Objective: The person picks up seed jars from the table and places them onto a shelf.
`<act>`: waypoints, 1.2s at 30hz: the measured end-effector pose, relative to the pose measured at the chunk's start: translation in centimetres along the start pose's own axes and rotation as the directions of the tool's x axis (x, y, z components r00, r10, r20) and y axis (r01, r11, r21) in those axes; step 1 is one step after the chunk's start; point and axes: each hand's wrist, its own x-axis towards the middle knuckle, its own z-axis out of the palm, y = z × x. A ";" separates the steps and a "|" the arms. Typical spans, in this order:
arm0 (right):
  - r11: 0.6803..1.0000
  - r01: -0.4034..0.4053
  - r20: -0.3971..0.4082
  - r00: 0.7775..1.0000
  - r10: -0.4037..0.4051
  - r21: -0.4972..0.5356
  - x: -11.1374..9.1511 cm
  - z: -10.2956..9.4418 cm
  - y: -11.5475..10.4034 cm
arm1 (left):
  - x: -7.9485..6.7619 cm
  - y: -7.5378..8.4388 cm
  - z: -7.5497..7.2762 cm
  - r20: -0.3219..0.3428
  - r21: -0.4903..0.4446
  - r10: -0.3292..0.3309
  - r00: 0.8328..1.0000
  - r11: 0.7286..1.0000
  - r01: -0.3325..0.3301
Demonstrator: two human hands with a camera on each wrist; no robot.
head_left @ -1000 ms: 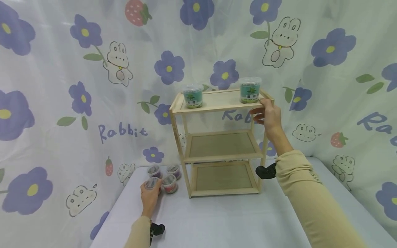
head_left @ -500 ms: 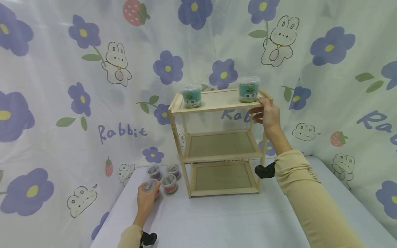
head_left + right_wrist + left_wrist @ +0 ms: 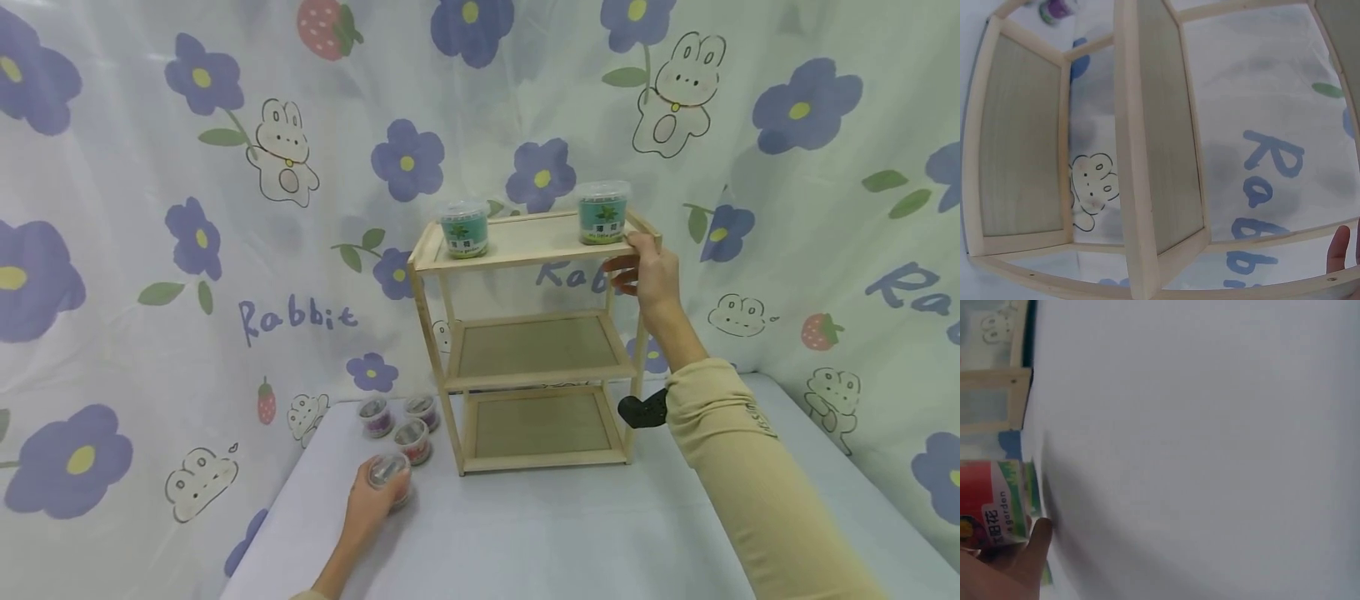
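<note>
My left hand (image 3: 366, 510) grips a small clear-lidded plastic tub (image 3: 389, 470) above the front left of the white table. In the left wrist view this tub (image 3: 994, 503) shows a red label with a flower picture and the word "garden". With thumb above and fingers below, my right hand (image 3: 654, 277) holds the top right front corner of a three-tier wooden shelf rack (image 3: 536, 382). Only some fingers (image 3: 1339, 250) of that hand show in the right wrist view. Two teal-labelled tubs, a left one (image 3: 465, 229) and a right one (image 3: 602, 214), stand on the top tier.
Left of the rack stand a red-labelled tub (image 3: 412, 442) and two purple-labelled tubs, one at left (image 3: 375, 417) and one behind (image 3: 422, 411). A patterned curtain (image 3: 330, 258) hangs behind and beside the white table (image 3: 540, 533).
My left hand has drawn the red-labelled tub away from the group, toward me and to the right. The right hand keeps its hold on the rack corner.
</note>
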 end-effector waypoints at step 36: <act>0.999 -0.019 -0.004 1.000 0.019 0.026 0.1 0.0 -0.1 | -4.7 21.0 4.8 0.255 -0.295 0.396 0.882 0.901 -0.319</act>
